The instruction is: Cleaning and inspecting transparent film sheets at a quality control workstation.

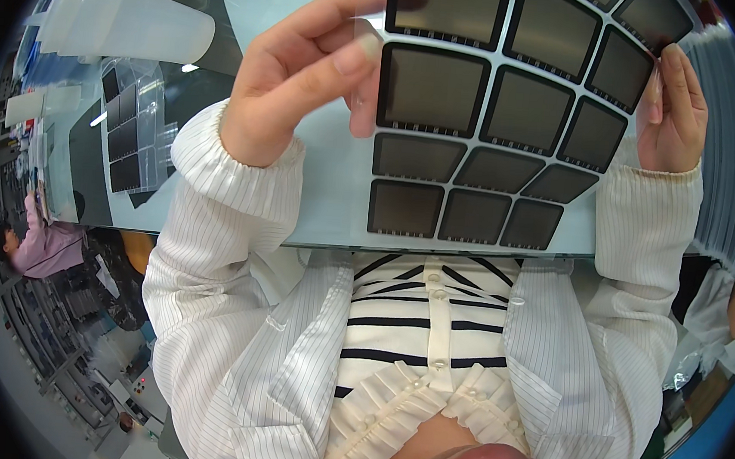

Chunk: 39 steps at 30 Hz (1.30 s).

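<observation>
A sheet of dark rectangular panels (pixel 528 111) is raised over the table in front of me. Its panels sit in rows, each with a black border and a row of small marks along its lower edge; transparent film shows at the left side. My left hand (pixel 297 77) pinches that left edge between thumb and fingers. On the opposite side, my right hand (pixel 674 116) grips the right edge, its fingers partly hidden behind the sheet. The sheet's top runs out of the picture.
A translucent white plastic container (pixel 133 25) lies at the far left. Below it, another film sheet with dark panels (pixel 129 137) rests on the glassy table (pixel 327 200). Many thin transparent sheets (pixel 728 146) are stacked at the right. A person in pink (pixel 51 249) is beyond the table at left.
</observation>
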### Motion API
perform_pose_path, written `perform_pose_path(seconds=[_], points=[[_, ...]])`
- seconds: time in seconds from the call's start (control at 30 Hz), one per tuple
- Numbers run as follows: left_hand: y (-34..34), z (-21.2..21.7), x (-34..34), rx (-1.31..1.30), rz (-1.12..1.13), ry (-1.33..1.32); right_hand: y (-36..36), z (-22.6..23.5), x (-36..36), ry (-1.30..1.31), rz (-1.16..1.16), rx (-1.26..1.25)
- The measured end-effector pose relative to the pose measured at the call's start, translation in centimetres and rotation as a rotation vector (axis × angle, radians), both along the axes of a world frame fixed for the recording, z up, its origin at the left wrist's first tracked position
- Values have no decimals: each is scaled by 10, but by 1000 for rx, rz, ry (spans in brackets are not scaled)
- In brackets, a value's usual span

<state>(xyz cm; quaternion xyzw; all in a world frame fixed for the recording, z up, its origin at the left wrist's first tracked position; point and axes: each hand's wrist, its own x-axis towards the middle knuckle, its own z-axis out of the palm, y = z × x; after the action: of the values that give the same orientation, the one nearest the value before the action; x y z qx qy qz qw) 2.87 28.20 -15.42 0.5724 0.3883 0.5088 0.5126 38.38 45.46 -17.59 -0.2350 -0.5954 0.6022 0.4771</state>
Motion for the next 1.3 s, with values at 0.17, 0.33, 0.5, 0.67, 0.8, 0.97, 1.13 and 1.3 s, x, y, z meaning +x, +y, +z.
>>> perform_pose_path(seconds=[0.17,0.33,0.5,0.67,0.8,0.97,1.13,1.3], points=[[4,2,5,23,-42,82,12,12,0,53,-47,-8],[0,5,10,37,31,49,6,56,-60,142,-175,-52],[0,11,12,20,102,-55,13,79,-69,171,-121,1],[1,15,9,11,109,-114,2,81,-73,222,-26,-52],[-2,14,7,15,113,-53,-4,79,-66,199,-10,-46],[1,9,5,9,160,-25,-6,79,-66,185,-22,14],[3,9,3,20,161,-21,-6,80,-64,208,-6,38],[2,10,6,15,167,-46,-2,78,-61,243,12,34]])
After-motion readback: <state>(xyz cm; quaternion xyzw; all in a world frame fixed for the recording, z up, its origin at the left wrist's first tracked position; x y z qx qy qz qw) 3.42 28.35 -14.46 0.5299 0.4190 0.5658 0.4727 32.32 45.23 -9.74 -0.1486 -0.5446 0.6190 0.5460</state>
